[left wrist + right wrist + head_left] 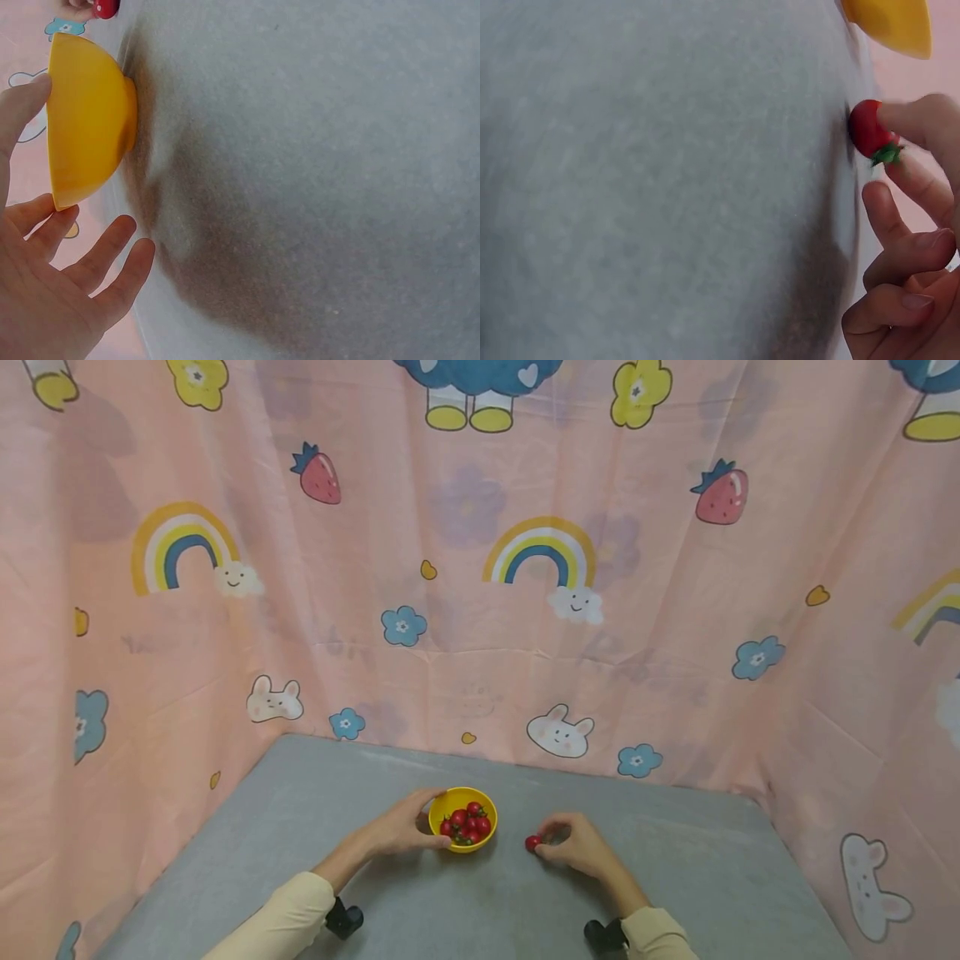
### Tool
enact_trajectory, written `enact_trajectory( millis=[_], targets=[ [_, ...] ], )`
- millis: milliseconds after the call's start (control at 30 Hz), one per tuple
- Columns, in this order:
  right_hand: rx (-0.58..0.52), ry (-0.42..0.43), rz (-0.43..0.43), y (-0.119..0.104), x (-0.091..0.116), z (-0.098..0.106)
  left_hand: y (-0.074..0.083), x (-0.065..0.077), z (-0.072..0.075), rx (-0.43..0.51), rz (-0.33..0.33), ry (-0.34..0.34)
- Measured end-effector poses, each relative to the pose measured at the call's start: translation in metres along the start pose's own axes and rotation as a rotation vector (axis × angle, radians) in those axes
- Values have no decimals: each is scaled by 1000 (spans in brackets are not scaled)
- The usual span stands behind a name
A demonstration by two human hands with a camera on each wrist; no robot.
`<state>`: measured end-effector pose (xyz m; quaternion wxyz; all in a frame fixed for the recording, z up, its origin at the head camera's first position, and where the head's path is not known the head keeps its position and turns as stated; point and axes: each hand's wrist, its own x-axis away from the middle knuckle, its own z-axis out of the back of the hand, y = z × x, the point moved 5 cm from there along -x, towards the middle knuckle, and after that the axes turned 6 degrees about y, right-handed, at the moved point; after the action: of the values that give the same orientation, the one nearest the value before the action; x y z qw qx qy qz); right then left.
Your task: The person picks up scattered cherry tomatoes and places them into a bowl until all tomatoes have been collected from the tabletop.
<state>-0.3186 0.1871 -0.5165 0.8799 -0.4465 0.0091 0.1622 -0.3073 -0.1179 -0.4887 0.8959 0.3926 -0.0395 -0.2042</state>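
A yellow bowl stands on the grey table, with several red cherry tomatoes inside. My left hand holds the bowl by its rim from the left side. In the left wrist view, the thumb and the nearer fingertips touch opposite parts of the rim, while two other fingers spread free below the bowl. To the right of the bowl, my right hand pinches a single cherry tomato between thumb and finger. The right wrist view shows this cherry tomato right at the tabletop, its green stem end toward the palm.
The grey table reaches back to a pink curtain printed with rainbows, rabbits and flowers, which hangs behind it and at both sides. A black device is worn on each wrist, by the cream sleeves.
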Motion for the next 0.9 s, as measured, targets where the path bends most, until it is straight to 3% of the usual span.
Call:
enact_trajectory(
  millis=[433, 700, 900],
  targets=[
    [63, 22, -63, -3, 2, -2, 0, -2, 0, -16, 1, -5],
    [68, 25, -14, -8, 1, -9, 0, -2, -1, -10, 3, -3],
    [100, 34, -29, -11, -1, -9, 1, -2, -1, -6, 4, -5]
  ],
)
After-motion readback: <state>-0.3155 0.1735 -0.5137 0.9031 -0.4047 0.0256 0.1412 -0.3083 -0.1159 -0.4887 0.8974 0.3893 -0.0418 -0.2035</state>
